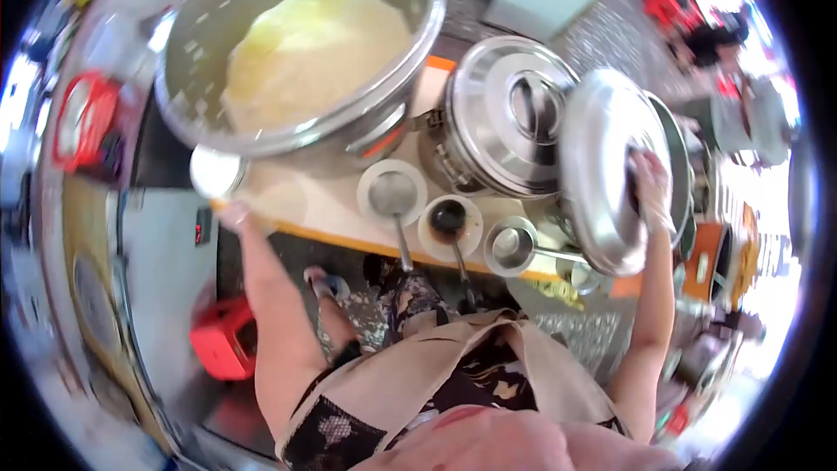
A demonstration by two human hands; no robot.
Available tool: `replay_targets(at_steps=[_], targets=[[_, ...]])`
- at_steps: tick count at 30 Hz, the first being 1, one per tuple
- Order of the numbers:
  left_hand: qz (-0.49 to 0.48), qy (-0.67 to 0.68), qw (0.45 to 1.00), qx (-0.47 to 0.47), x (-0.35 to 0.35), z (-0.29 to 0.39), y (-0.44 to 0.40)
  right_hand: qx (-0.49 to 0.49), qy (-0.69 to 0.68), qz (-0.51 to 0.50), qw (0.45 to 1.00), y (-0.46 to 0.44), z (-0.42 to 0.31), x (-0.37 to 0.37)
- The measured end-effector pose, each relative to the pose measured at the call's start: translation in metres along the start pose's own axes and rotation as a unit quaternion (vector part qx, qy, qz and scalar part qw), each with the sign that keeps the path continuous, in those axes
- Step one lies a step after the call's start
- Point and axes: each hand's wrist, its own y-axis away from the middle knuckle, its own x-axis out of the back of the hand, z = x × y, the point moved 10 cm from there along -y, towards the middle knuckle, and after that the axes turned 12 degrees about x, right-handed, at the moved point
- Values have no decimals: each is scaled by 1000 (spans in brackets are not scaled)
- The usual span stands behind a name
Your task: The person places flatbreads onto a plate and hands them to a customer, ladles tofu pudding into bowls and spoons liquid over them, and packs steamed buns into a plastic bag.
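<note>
My right hand [652, 190], in what looks like a thin clear glove, grips the middle of a round steel pot lid [606, 135]. The lid is tilted on edge over a large pot [676, 144], most of which it hides. My left hand [235, 216] is at the left end of the table, closed at the near rim of a small white bowl [214, 171]; its fingers are blurred. Above the bowl stands a big steel pot [187, 61] with a pale yellowish mass [323, 61] in it.
A lidded steel pot [488, 87] stands mid-table. Along the table's front edge are a strainer [392, 194] on a white bowl, a ladle [448, 220] in a dark-stained bowl, and a small steel saucepan [511, 246]. A red stool [225, 340] stands at lower left. Another person's leg [334, 310] shows below the table.
</note>
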Motion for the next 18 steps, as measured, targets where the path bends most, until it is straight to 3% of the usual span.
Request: replay_targets(at_steps=[1, 2, 4, 7, 9, 10, 12, 13, 15, 18], targets=[[-23, -21, 999, 33, -10, 4, -28, 61, -7, 21, 998, -16, 11, -21], [-48, -40, 996, 66, -20, 6, -47, 86, -13, 19, 996, -10, -36, -42], [-75, -66, 991, 91, -38, 9, -69, 61, -66, -3, 996, -16, -65, -81], [-83, -86, 988, 97, -40, 7, -79, 131, 41, -7, 990, -27, -114, -117], [-84, -95, 987, 101, -37, 6, -87, 124, 51, -19, 991, -21, -152, -131], [-86, -97, 986, 101, -34, 7, -88, 178, 103, 40, 978, -23, -160, -130], [-92, -102, 986, 96, -33, 14, -91, 163, 78, 6, 984, -22, -166, -131], [-97, -103, 986, 92, -33, 17, -94, 204, 78, 45, 975, -19, -166, -128], [-110, -102, 985, 86, -30, 22, -101, 166, 55, -21, 984, -13, -163, -121], [-115, -95, 986, 81, -18, 38, -103, 229, 13, 189, 955, 21, -143, -30]])
